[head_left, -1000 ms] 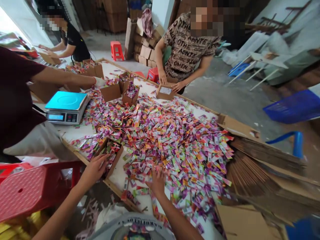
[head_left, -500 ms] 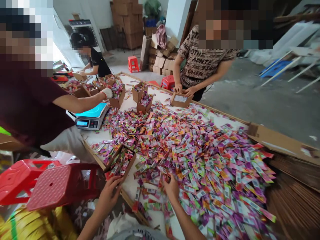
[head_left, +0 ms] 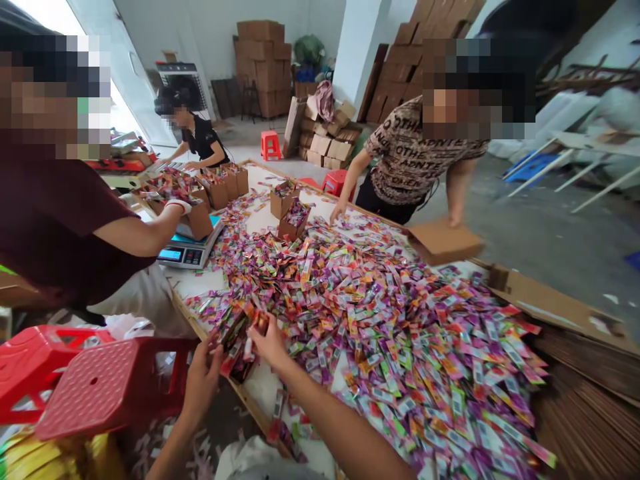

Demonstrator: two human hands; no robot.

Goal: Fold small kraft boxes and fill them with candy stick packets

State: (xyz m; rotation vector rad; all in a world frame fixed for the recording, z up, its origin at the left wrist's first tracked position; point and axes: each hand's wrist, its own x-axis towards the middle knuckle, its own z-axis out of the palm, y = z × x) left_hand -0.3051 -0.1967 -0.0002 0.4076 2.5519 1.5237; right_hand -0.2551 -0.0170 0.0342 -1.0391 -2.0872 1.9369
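Observation:
A small cardboard box (head_left: 239, 348) stuffed with colourful sachets is tilted at the table's near edge. My left hand (head_left: 203, 377) grips its near left side with fingers curled. My right hand (head_left: 271, 343) is closed over its right rim, thumb on the sachets inside. A broad heap of pink, purple, orange and green sachets (head_left: 380, 320) covers the white table top just beyond and to the right of the box.
Red plastic stools (head_left: 100, 390) stand at my left. A person in maroon holds a box on a blue-topped scale (head_left: 187, 253). Filled boxes (head_left: 293, 220) sit mid-table. A person opposite holds a flat cardboard box (head_left: 443, 241). Flattened cardboard (head_left: 555, 303) lies at right.
My right hand left the sachet heap and moved left onto the small box. The box is now tilted between both hands. The person opposite moved their box to the right.

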